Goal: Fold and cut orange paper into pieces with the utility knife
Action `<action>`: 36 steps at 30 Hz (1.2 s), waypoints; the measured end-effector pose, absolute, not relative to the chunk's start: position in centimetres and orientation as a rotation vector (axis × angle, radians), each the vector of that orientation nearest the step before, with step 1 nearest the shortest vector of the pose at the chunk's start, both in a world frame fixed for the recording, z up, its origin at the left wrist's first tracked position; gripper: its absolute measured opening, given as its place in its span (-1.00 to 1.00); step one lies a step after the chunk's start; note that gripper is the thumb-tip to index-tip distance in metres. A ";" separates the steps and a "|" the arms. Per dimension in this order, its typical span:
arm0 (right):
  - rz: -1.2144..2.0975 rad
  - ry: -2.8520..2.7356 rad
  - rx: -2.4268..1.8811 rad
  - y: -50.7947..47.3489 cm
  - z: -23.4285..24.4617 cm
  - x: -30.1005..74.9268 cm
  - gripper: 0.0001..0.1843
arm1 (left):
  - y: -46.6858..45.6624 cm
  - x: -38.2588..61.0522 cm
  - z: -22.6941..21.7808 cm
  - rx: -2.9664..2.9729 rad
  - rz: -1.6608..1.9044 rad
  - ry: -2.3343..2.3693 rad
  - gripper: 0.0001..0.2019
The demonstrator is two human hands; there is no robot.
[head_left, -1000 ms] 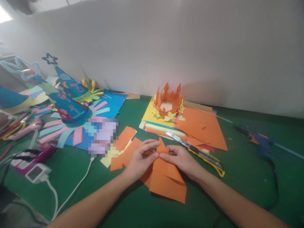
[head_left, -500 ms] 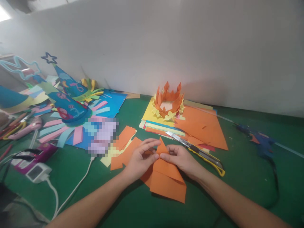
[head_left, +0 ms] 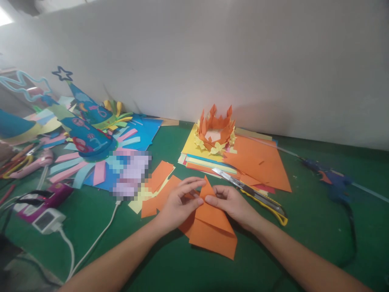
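A folded orange paper piece [head_left: 212, 229] lies on the green table [head_left: 304, 227] in front of me, its point raised between my hands. My left hand [head_left: 179, 202] pinches the paper's upper left fold with thumb and fingers. On the other side of the point, my right hand [head_left: 232, 202] grips the same paper, fingers curled. More orange scraps [head_left: 156, 180] lie just left of my left hand. A yellow-handled utility knife [head_left: 255, 194] rests right behind my right hand.
An orange and yellow paper crown [head_left: 215, 130] stands on a stack of coloured sheets [head_left: 258, 158] at the back. Blue paper cone hats [head_left: 88, 129] with strips fill the left. A blue glue gun [head_left: 331, 180] lies right, a purple glue gun [head_left: 45, 198] and white cable [head_left: 94, 243] left.
The orange paper's lower edge has shifted slightly left and toward my hands. Both hands keep their pinch in nearly the same place.
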State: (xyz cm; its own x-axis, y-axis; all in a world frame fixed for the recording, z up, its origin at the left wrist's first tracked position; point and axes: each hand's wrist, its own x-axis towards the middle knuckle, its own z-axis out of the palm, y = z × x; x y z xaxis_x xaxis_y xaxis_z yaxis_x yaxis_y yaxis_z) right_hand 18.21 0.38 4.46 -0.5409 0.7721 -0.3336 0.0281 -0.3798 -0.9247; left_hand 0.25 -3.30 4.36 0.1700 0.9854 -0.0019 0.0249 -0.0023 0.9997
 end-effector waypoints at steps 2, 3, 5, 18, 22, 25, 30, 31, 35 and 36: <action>1.920 -1.331 -1.094 0.3 4.5 18.1 -0.55 | -3.3 0.3 4.3 1.255 1.031 1.062 -0.66; 1.896 -1.316 -1.097 0.3 4.5 18.1 -0.54 | -3.3 0.3 4.3 1.232 1.000 1.041 -0.66; 1.872 -1.284 -1.105 0.3 4.4 18.1 -0.53 | -3.3 0.4 4.3 1.206 0.944 1.004 -0.65; 1.813 -1.222 -1.061 0.3 3.6 18.2 -0.70 | -3.6 0.6 3.7 1.116 0.944 0.948 -0.78; 1.800 -1.237 -1.048 0.3 3.5 18.2 -0.71 | -3.5 0.5 4.2 1.285 0.874 1.028 -0.93; 1.779 -1.239 -1.045 0.2 3.6 18.2 -0.72 | -3.6 0.4 4.4 1.383 0.806 1.073 -0.88; 1.749 -1.240 -1.082 0.0 3.7 18.1 -0.74 | -3.8 0.5 4.4 1.430 0.729 1.077 -0.78; 1.755 -1.241 -1.086 0.0 3.7 18.0 -0.75 | -3.8 0.5 4.4 1.432 0.720 1.072 -0.77; 1.757 -1.238 -1.098 -0.1 3.9 17.9 -0.75 | -3.8 0.6 4.4 1.422 0.687 1.053 -0.73; 1.757 -1.242 -1.108 -0.1 3.9 17.9 -0.75 | -3.9 0.6 4.4 1.418 0.682 1.051 -0.73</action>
